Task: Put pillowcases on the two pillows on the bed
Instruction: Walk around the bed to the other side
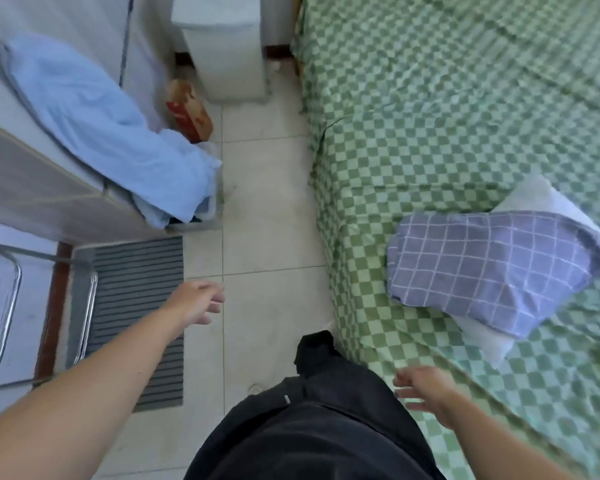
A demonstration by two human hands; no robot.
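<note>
**Standing at the bedside, both hands free**

Looking straight down, the person stands on the pale tiled floor right beside the bed, which is covered in a green checked sheet. The left hand reaches out over the tiles, fingers loose and spread, gripping nothing. The right hand hangs just over the near edge of the bed, fingers relaxed as well, also holding nothing.

On the bed, towards the right, lies a white pillow with a purple grid-patterned pillowcase over its middle; white corners of the pillow stick out at the top and at the bottom. Whether the case is pulled on or merely draped across, I cannot tell. Neither hand touches it, and it lies well apart from the left one.

Across the aisle, on the left, a light blue cloth spills over a white cabinet. A red and tan box sits on the floor behind it, and a grey striped mat lies under the left forearm.
</note>
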